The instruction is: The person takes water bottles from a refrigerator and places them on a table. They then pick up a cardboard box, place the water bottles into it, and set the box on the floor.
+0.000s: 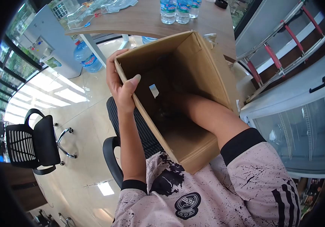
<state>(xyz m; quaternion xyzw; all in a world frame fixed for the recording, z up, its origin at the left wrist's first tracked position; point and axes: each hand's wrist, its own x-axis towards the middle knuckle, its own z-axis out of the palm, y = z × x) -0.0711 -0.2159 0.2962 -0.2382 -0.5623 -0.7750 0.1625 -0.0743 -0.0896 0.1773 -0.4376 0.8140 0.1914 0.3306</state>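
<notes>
A tall brown cardboard box (200,151) is tilted in front of my chest, its open top facing me. My left hand (124,89) is closed on its left wall, with the thumb over the rim on the inside and the fingers around the outside. Deep inside the box is my right hand (170,101), the forearm passing over the right rim. Shadow hides its fingers, and I cannot tell what they touch. A small bright opening (153,90) shows near the dark bottom of the box.
Behind the box, a wooden table (143,23) bears several water bottles (175,10) and clear plastic packaging (94,13). A large water jug (87,56) stands on the floor. An office chair (32,140) is at left, a red-and-silver ladder (279,56) and glass-door fridge (294,128) at right.
</notes>
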